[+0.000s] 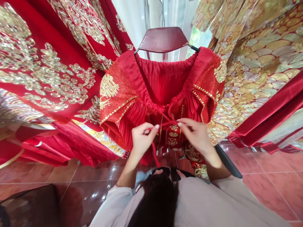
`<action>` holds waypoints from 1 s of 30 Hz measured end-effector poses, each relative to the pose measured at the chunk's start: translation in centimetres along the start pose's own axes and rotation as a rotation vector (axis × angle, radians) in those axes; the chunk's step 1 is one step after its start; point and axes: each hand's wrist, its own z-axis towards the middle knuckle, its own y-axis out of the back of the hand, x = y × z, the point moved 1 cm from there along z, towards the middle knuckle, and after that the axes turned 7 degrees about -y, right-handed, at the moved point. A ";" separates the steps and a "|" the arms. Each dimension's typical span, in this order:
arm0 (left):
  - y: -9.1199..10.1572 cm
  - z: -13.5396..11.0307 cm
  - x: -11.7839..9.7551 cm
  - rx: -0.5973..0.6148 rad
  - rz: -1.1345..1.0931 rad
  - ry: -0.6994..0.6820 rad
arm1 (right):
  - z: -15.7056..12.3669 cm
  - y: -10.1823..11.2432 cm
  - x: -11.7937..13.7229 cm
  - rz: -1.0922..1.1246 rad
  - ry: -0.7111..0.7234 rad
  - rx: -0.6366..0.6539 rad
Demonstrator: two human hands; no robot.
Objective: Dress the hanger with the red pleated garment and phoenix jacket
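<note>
A red pleated skirt (132, 116) with gold embroidery and beaded edging hangs by its gathered waistband (153, 105) from a dark red hanger (163, 39). Two strands of a thin red drawstring (165, 117) come out at the front of the waistband and cross between my hands. My left hand (143, 135) pinches one strand, whose loose end dangles below it. The other strand is pinched between thumb and forefinger of my right hand (195, 134). Both hands are close together in front of the skirt, just under the waistband.
Red garments with silver beadwork (47, 63) hang at the left. On the right hangs a gold scale-patterned garment (260, 63), with red velvet cloth (267, 107) beside it. Reddish tiles (267, 183) cover the floor. A dark bag-like object (30, 205) lies at the lower left.
</note>
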 end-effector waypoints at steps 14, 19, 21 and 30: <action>1.3 3.9 0.2 -0.468 0.909 -0.392 | 6.7 -1.7 -1.6 -0.466 0.263 -0.500; -5.1 5.1 0.7 0.085 0.827 -0.319 | 8.4 -4.1 -0.5 -0.430 0.333 -0.424; -5.6 6.2 0.8 0.174 0.811 -0.218 | 9.2 -4.2 -0.2 -0.427 0.312 -0.412; -3.9 8.7 -0.4 0.291 0.175 -0.219 | 10.2 -4.0 2.1 -0.380 0.048 -0.276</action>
